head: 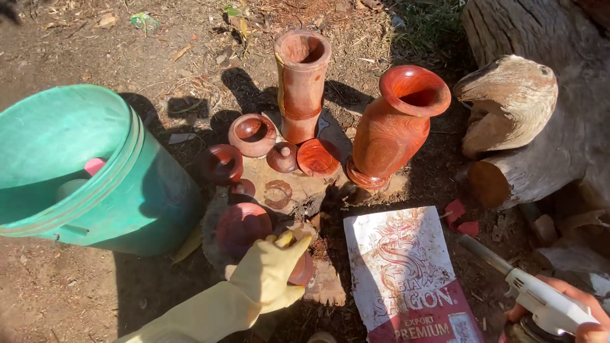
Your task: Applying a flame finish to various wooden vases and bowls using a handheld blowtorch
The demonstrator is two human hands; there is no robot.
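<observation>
Gloved left hand [270,270] grips a round wooden piece [302,270], seemingly; right hand [572,311] grasps a torch [530,289] pointing up-left.

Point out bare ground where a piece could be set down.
Bare dirt lies left of the green bucket and behind it, toward the tall wooden cylinder. It is crowded between the flared vase, small bowls, gloved left hand and printed sheet.

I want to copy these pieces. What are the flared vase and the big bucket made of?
Flared vase: seemingly turned wood, reddish, glossy, visible grain streaks. Bucket: probably green plastic, matte, with a moulded ribbed rim.
</observation>
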